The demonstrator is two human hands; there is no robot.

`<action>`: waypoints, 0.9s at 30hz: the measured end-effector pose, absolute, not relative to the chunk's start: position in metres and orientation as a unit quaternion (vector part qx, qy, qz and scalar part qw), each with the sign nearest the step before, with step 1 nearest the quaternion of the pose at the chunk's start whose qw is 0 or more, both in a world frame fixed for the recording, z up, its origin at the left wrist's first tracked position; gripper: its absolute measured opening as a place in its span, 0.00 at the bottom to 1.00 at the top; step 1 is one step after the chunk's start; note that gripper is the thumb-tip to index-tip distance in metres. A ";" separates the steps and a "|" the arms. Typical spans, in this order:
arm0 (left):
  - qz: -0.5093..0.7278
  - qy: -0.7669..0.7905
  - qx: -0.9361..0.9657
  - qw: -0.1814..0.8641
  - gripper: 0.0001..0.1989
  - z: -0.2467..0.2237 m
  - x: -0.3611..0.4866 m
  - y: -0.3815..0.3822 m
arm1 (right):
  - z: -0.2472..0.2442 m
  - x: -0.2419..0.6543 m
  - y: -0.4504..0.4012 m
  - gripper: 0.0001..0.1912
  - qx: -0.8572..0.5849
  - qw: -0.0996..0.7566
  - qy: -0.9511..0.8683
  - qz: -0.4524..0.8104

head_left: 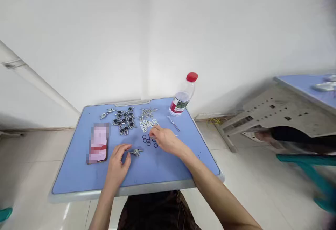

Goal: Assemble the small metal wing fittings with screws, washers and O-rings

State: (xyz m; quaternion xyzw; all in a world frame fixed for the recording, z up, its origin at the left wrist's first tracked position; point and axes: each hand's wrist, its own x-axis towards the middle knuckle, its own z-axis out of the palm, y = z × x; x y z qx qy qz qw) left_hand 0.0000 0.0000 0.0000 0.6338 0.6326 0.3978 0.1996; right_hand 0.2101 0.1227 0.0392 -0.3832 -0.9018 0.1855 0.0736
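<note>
My left hand (118,163) rests on the blue table, thumb and fingers curved apart with nothing between them. Just right of its fingertips lies a small metal fitting (136,152) with thin side stems. My right hand (164,138) reaches over a group of thin black rubber rings (148,141), its fingertips pinched together. Whatever is between those fingertips is too small to make out. White flat gaskets (145,125) lie just beyond that hand, partly covered by it. Behind them is a pile of small metal pins (148,112).
Several metal fittings with black centres (124,120) cluster at the back left, near two loose metal pieces (107,113). A phone (99,142) lies at left. A red-capped bottle (181,98) stands at back right, with a slim clear tool (173,123) before it. Another table (307,86) is at right.
</note>
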 end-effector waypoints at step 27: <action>0.404 0.621 0.642 0.195 0.11 0.004 0.001 -0.001 | 0.043 0.212 0.122 0.10 -0.445 0.162 -0.828 0.300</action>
